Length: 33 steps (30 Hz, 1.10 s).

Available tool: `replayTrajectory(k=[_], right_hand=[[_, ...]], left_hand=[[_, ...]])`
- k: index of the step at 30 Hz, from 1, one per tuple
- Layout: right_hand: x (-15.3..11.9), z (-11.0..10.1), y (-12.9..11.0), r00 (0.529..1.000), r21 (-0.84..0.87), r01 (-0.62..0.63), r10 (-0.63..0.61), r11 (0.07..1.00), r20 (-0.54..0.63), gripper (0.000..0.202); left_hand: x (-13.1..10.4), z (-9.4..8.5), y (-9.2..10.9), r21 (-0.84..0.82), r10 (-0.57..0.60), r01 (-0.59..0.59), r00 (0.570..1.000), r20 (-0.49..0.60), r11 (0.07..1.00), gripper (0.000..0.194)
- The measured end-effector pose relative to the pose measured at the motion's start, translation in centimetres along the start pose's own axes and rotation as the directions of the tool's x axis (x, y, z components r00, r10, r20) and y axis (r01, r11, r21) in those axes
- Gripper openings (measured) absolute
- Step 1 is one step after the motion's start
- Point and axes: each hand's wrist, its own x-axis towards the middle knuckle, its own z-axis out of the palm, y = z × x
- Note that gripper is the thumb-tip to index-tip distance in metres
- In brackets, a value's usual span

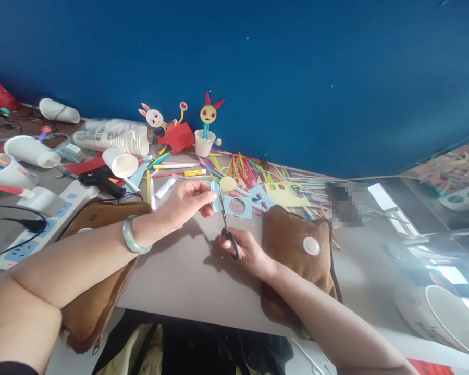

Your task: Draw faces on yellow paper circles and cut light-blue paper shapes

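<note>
My left hand (191,200), with a jade-coloured bangle (135,235) on its wrist, pinches a small piece of light blue paper (216,197) above the table. In my right hand (247,251) is a pair of scissors (225,229) with black handles, its blades pointing up beside the paper. The blades run along the paper's right edge; whether they bite into it I cannot tell. Just behind lies a light blue paper square (237,207) with a round hole cut out. A pale yellow paper disc (227,183) rests further back.
Brown plush cushions lie under my left arm (97,213) and right arm (297,250). A power strip (42,224), a black glue gun (101,179) and paper cups (121,162) stand left. Pipe cleaners (246,169) and rabbit figures (208,114) line the blue wall. A bucket (433,312) is at right.
</note>
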Motion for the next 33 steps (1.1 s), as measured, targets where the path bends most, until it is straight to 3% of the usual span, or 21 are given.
replayTrajectory(k=[23, 33], right_hand=[[0.04, 0.13, 0.00, 0.999, -0.046, -0.021, 0.019, 0.999, -0.034, 0.066], [-0.07, -0.11, -0.04, 0.993, -0.011, 0.080, -0.081, 0.997, -0.084, 0.064]], left_hand=[[0.15, -0.04, -0.25, -0.037, 0.009, -0.009, 1.000, -0.013, 0.999, 0.019], [0.17, 0.01, -0.36, -0.029, -0.009, 0.009, 1.000, -0.002, 1.000, 0.020]])
